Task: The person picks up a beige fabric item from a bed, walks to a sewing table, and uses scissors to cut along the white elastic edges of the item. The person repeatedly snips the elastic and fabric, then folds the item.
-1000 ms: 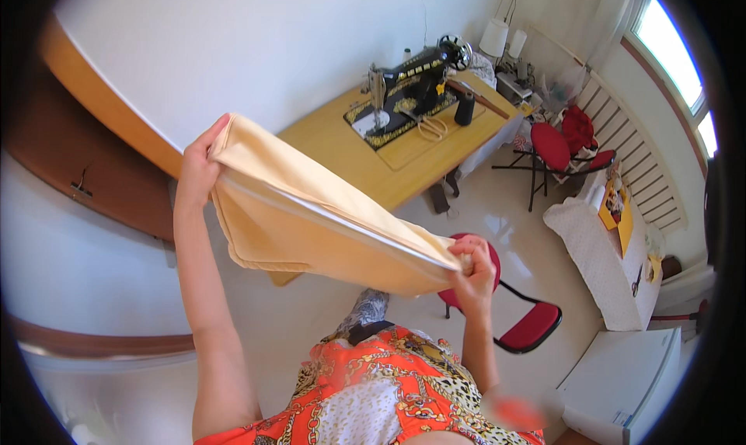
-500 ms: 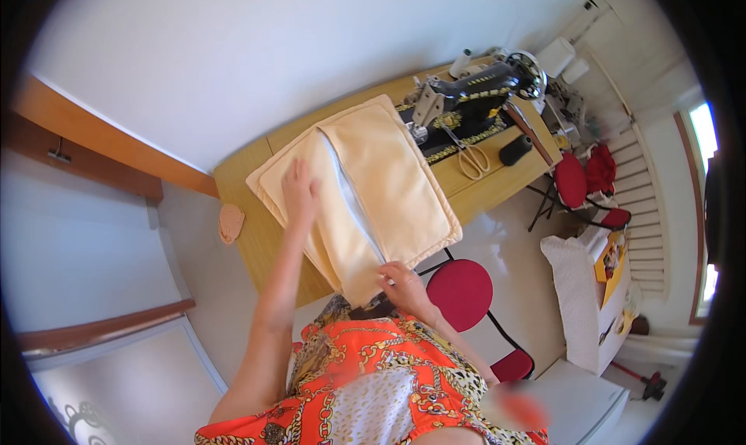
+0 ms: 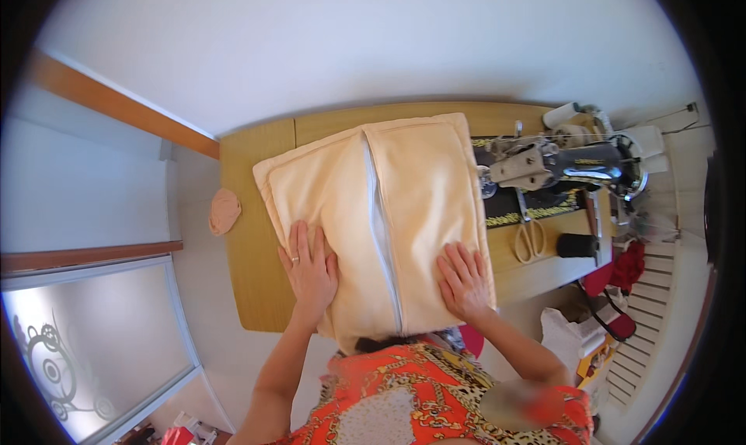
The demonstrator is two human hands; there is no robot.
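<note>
A square cream cushion cover with piped edges lies spread over the table, its near edge reaching my body. Its long white zipper runs from the far edge to the near one, and the seam gapes slightly along the middle. My left hand rests flat on the cover left of the zipper, fingers stretched out, a ring on one finger. On the other side, near the right edge, my right hand also lies flat with fingers extended. Neither hand grips anything.
A black sewing machine stands right of the cover. Beside it lie cream-handled scissors and a black thread cone. A pinkish cloth bundle sits at the left edge of the wooden table. A wall rises behind.
My right hand has let go of the zipper's near end and moved to lie flat on the cover. My left hand has come nearer to me. The view has turned, so the cover appears straighter.
</note>
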